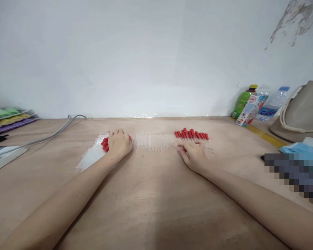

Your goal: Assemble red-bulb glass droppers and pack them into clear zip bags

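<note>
Your left hand (120, 143) is over a pile of red caps (104, 144) at the left, its fingers bent down among them; you cannot tell from here whether it has closed on one. The caps lie on clear plastic bags (90, 159), which are spread on the surface (141, 198) and partly covered by your left forearm.

Your right hand (195, 155) pinches a thin clear tube (175, 144) between thumb and fingers, with one end pointing to the left. Between your hands, a row of loose tubes (150, 142) lies side by side, running from beside your left hand nearly to your right. Just beyond your right hand is a row of red-capped tubes (190, 134), caps toward the wall (146, 62), their lower ends partly hidden by your fingers.

Farther right stand a green bottle (243, 103) and a blue-capped bottle (274, 104), near a grey bag (304, 107). A grey cable (54, 134) crosses the left side.
</note>
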The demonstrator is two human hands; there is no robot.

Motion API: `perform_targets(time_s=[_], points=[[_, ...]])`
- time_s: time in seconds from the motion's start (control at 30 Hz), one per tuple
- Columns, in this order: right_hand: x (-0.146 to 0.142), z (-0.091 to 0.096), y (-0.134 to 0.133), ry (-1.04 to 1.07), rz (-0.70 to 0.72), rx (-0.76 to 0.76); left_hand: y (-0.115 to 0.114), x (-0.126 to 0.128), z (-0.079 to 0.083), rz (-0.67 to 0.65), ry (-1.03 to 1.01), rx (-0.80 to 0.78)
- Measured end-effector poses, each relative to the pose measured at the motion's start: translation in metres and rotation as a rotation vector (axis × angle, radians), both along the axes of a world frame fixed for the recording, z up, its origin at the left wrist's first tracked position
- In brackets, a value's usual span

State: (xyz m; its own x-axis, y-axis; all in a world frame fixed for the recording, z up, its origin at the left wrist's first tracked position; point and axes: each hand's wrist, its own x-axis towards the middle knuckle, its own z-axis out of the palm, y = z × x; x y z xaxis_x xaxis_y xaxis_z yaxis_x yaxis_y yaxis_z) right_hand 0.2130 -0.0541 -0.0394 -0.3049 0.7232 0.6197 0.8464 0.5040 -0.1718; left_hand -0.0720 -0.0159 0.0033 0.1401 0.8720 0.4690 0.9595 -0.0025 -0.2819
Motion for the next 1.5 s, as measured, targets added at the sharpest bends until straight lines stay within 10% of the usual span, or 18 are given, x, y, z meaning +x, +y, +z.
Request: perform_targets(time_s=[0.13,0.4,1.5], points=[[0.001,-0.002,0.001,-0.008,0.013,0.013,-0.010,0.016,0.007,-0.097,-0.070,0.085],[0.002,-0.003,0.000,0.011,0.123,0.009,-0.047,0.058,-0.011,-0.703,-0.365,-0.150],[-0.012,-0.001,-0.009,0.079,0.344,0.102,-0.050,0.066,-0.020,-0.742,-0.773,-0.320]])
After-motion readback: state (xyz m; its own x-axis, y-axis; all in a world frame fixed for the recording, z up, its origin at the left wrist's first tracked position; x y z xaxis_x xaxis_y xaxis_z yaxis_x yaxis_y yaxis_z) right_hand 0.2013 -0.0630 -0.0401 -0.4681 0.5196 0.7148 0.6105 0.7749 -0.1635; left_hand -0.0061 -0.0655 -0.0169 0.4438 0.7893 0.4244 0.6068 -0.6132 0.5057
